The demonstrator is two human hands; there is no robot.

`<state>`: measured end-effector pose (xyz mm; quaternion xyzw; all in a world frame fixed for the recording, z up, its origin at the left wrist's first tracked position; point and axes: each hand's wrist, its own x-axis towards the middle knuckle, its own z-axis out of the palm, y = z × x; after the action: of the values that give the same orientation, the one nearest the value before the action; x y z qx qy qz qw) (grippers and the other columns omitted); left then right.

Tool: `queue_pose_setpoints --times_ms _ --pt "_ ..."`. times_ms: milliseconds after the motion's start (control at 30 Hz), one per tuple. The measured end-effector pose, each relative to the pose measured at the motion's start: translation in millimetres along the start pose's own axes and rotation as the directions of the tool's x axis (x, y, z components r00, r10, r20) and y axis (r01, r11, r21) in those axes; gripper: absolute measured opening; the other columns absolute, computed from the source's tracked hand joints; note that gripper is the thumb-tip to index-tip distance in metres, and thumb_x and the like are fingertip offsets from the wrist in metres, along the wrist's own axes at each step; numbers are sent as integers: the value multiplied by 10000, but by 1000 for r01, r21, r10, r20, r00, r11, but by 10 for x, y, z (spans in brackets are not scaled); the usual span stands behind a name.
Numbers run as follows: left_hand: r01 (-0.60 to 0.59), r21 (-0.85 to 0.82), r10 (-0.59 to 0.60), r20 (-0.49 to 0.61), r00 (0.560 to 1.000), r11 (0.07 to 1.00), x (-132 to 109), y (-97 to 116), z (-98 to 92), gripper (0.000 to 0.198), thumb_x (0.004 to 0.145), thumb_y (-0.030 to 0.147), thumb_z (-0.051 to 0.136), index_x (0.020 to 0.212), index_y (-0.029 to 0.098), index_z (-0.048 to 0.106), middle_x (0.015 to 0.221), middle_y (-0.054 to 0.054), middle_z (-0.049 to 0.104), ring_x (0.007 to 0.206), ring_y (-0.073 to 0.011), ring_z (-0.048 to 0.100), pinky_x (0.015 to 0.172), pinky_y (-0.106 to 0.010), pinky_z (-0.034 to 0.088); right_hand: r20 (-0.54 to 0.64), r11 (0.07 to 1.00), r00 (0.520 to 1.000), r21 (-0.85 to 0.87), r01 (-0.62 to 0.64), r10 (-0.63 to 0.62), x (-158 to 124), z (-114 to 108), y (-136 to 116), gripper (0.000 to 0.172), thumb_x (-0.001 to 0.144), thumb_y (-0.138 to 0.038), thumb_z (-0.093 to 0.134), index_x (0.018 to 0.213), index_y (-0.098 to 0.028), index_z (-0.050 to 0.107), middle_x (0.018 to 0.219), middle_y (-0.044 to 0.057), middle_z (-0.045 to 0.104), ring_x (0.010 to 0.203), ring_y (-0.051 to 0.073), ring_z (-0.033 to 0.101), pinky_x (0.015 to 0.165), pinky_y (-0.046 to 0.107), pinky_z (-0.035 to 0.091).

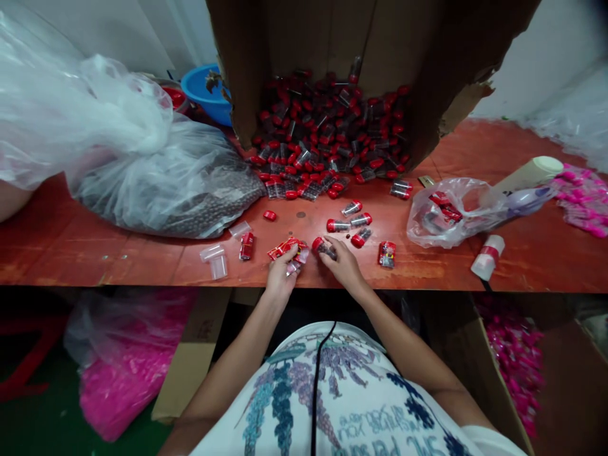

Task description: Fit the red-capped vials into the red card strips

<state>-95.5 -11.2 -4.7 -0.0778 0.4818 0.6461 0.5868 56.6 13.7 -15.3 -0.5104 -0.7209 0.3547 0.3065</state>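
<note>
My left hand [280, 276] is closed on a few small red printed wrappers [284, 247] above the front of the orange-red table [156, 259]. Close on its right, my right hand [346, 266] grips a clear tube [325, 247] with a red cap and dark contents, its cap end towards the left hand. Several similar red-capped tubes [338, 225] lie just beyond the right hand. A stack of red printed wrappers [387, 253] lies to its right. Left of my left hand are a red roll-like bundle [246, 246], empty clear tubes [218, 266] and a loose red cap [270, 215].
A torn cardboard box [446, 95] on its side spills a heap of filled red-capped tubes [327, 139]. A plastic bag of dark beads [175, 190] lies left, near a blue basin [202, 88]. On the right sit a clear bag [427, 221] and a white bottle [487, 258].
</note>
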Motion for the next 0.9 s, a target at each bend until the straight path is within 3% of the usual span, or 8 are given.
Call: queue_pose_setpoints --times_ms 133,367,600,900 --pt "6 -21 -6 4 1000 1000 45 -27 37 119 662 42 704 739 116 651 719 -49 696 626 -136 658 609 -233 537 -100 969 995 240 53 -29 -243 -110 -123 408 854 -304 521 1259 -254 509 1087 59 572 918 179 575 832 307 469" --pt "37 -11 -37 48 998 999 -38 -153 217 115 650 35 711 695 114 641 654 -27 677 572 -122 639 599 -234 534 -119 966 992 251 60 -31 -362 -150 -157 398 839 -263 535 1237 -260 533 991 48 563 870 178 570 797 309 477" --pt "47 -23 -45 57 997 999 -119 -160 301 130 637 37 715 682 128 634 627 -11 673 542 -114 628 554 -221 518 -165 966 986 254 52 -10 -383 -175 -118 381 838 -252 534 1218 -258 544 1039 54 566 945 191 562 862 328 465" --pt "-172 -21 174 83 981 985 -125 -236 307 224 511 83 793 692 117 666 629 -7 677 576 -127 636 577 -226 504 -111 953 993 296 67 -35 -425 -152 -106 397 813 -257 579 1210 -267 565 988 33 569 857 168 556 782 298 465"
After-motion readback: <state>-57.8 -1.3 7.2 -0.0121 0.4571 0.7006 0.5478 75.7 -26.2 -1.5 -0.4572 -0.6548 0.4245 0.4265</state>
